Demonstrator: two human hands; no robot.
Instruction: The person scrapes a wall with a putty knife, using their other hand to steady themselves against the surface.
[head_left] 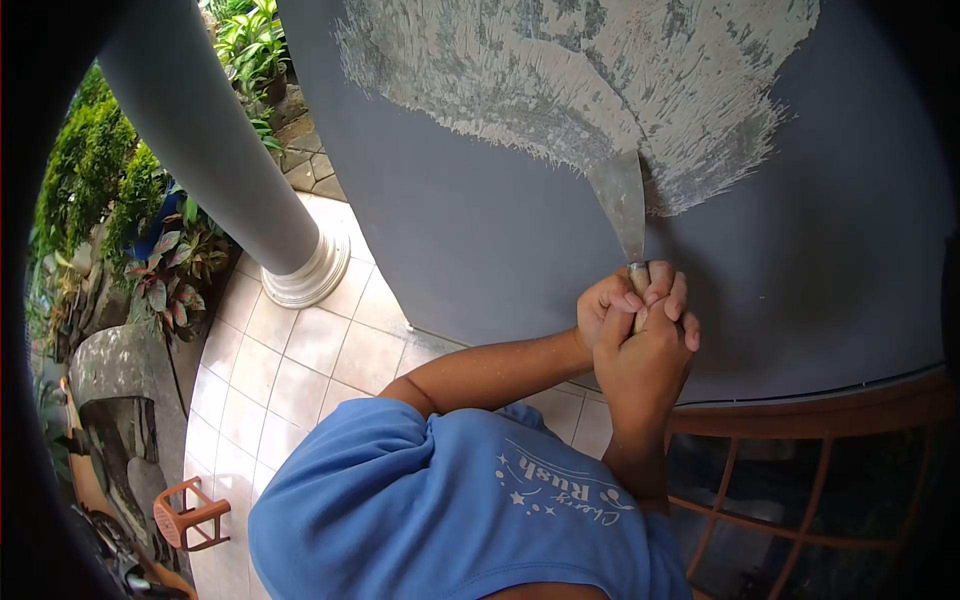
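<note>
Both my hands grip the wooden handle of a scraper point(620, 205), one around the other. My left hand point(600, 303) is closed on the handle, nearer the blade. Just below it, my right hand point(645, 350) is closed around the handle too, its fingers overlapping the left's. Most of the handle is hidden by the fingers. The wide metal blade points up, its edge at the lower border of a rough, pale scraped patch point(540, 85) on the grey painted surface point(480, 240).
A grey round column point(215, 150) with a pale base stands at left on the tiled floor point(300, 370). A small brown stool point(190, 515) is at lower left. Plants point(165, 270) and rocks line the left side. A brown-framed window point(760, 490) is at lower right.
</note>
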